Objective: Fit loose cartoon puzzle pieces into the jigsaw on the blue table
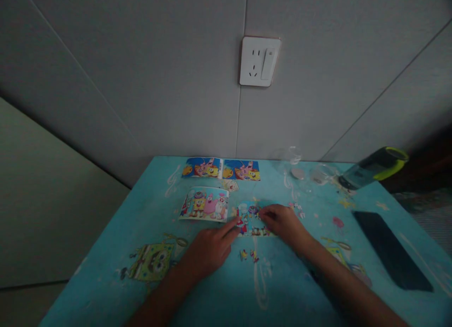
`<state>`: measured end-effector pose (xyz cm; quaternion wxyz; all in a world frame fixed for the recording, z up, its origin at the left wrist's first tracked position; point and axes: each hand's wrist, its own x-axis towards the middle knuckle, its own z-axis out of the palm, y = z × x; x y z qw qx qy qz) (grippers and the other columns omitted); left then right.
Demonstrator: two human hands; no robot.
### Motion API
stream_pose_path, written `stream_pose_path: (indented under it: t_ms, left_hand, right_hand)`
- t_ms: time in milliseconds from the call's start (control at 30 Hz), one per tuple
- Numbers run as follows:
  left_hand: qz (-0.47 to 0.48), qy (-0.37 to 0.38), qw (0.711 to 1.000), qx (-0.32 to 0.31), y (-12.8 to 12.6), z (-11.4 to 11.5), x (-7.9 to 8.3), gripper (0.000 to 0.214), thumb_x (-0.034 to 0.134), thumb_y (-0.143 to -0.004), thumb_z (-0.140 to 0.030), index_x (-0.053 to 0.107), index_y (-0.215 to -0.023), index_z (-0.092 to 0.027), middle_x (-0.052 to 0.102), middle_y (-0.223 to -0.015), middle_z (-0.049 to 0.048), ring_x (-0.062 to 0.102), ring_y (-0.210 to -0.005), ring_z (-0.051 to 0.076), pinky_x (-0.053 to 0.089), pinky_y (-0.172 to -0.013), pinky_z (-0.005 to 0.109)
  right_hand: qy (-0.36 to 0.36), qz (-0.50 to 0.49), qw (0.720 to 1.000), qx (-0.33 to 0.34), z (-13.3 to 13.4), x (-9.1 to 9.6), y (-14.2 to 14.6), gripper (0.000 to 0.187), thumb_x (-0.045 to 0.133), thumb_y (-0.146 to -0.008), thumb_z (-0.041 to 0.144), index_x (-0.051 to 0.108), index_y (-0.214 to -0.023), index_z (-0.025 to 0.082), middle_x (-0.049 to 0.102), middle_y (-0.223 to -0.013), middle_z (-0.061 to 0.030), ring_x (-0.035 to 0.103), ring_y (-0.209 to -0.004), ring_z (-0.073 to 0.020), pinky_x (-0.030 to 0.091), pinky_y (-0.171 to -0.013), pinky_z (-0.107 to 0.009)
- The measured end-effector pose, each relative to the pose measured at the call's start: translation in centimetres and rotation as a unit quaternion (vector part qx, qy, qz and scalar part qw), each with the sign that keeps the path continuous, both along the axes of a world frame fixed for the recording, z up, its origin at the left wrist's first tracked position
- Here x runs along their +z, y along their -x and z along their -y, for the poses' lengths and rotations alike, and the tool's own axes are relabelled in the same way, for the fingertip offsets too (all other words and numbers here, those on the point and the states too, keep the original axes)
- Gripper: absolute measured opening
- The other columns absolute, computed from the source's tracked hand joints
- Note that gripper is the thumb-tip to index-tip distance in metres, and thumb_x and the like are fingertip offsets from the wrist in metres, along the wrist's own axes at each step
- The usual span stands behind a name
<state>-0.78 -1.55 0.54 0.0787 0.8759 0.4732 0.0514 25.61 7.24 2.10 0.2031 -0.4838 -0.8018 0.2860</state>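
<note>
A partly assembled cartoon jigsaw puzzle [243, 223] lies on the table between my hands, its left side and bottom edge filled with pieces. My left hand [213, 249] rests at its left edge, the index finger stretched out onto it. Over the upper right part of the puzzle, my right hand [278, 219] is closed in a pinch on a small puzzle piece, mostly hidden by the fingertips. Two loose puzzle pieces [249, 256] lie below the puzzle. A few more loose pieces [297, 208] sit beyond my right hand. Left of the puzzle is a slightly curled picture sheet [205, 204] with cartoon characters.
Two blue cartoon cards [226, 169] lie at the back edge by the wall. Clear plastic containers [319, 174] and a dark bottle with a lime-green strap [370, 169] are at the back right. A black phone-like slab [391, 250] lies on the right of the patterned tablecloth [116, 242].
</note>
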Motion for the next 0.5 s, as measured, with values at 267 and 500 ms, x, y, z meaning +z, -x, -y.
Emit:
stream_pose_path:
  t_ms: [267, 500]
  left_hand:
    - [0.036, 0.013, 0.999, -0.010, 0.4, 0.0, -0.2, 0.056, 0.048, -0.088, -0.010, 0.051, -0.142, -0.023, 0.037, -0.161, 0.0069, 0.073, -0.097, 0.020, 0.062, -0.085, 0.037]
    - [0.042, 0.012, 0.999, -0.018, 0.7, 0.1, -0.9, 0.053, 0.047, -0.091, -0.013, 0.051, -0.143, -0.023, 0.041, -0.159, 0.0080, 0.073, -0.093, 0.019, 0.063, -0.082, 0.036]
  right_hand:
    - [-0.069, -0.018, 0.997, -0.019, 1.5, -0.5, -1.3, 0.017, 0.058, -0.098, 0.029, 0.074, -0.102, 0.023, 0.072, -0.094, -0.0068, 0.067, -0.086, -0.0209, 0.053, -0.081, -0.036]
    - [-0.127, 0.021, 0.992, 0.015, 2.4, -1.1, -1.0, 0.014, 0.063, -0.096, 0.028, 0.074, -0.104, 0.024, 0.073, -0.096, -0.0079, 0.066, -0.089, -0.0223, 0.052, -0.085, -0.039]
